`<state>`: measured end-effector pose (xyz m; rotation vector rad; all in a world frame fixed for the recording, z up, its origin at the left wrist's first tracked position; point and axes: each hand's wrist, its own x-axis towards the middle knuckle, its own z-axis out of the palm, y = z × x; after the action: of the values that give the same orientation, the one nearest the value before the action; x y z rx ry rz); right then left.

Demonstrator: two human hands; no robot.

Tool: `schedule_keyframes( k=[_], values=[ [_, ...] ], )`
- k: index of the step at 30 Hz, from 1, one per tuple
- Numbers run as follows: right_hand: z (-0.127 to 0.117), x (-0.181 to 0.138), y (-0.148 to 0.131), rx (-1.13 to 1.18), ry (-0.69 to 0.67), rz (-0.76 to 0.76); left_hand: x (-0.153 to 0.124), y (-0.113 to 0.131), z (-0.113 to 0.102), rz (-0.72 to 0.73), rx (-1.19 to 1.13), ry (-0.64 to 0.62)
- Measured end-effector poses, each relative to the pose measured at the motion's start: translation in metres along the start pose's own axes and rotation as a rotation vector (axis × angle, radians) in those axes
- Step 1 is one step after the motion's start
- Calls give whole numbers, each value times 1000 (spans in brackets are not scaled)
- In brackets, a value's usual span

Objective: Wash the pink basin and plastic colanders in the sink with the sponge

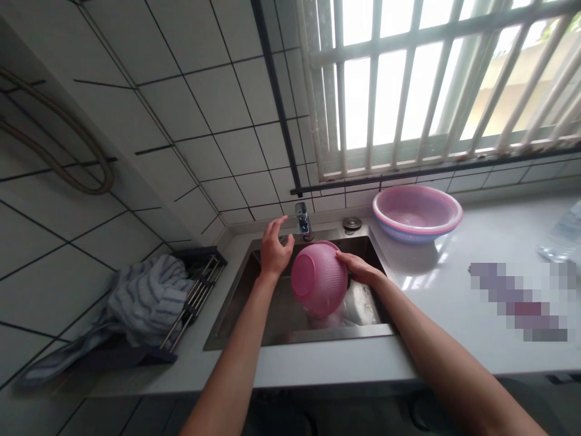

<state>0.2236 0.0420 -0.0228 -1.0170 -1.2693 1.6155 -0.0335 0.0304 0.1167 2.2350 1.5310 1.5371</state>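
A pink ribbed plastic basket [322, 278] is held tilted over the steel sink [285, 336], its round base turned to the left. My right hand [361, 267] grips its rim from the right side. My left hand [275, 248] is raised on the left, fingers spread and holding nothing, close to the faucet [302, 221] at the back of the sink. Whether the left fingers touch the faucet I cannot tell. Below the basket, something clear and shiny lies in the sink, partly hidden.
Stacked pink and blue basins [417, 212] stand on the white counter [436, 303] to the right. A drain plug [351, 224] sits behind the sink. At left, a striped cloth [149, 297] lies by a metal rack [197, 297]. A barred window [408, 91] is above.
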Motion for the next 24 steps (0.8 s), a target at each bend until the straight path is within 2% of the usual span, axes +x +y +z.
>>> schedule_keyframes(
  k=[3,7,12,19,24],
  values=[
    [0,3,2,10,42,-69,47,5,4,140,78,-165],
    [3,4,4,55,35,-102,82,-5,25,141,213,-346],
    [6,5,1,144,33,-38,91,-7,41,114,399,-374],
    [6,9,2,297,41,12,108,8,35,8,530,-450],
    [4,10,5,227,31,-8,113,13,33,-8,556,-475]
  ],
)
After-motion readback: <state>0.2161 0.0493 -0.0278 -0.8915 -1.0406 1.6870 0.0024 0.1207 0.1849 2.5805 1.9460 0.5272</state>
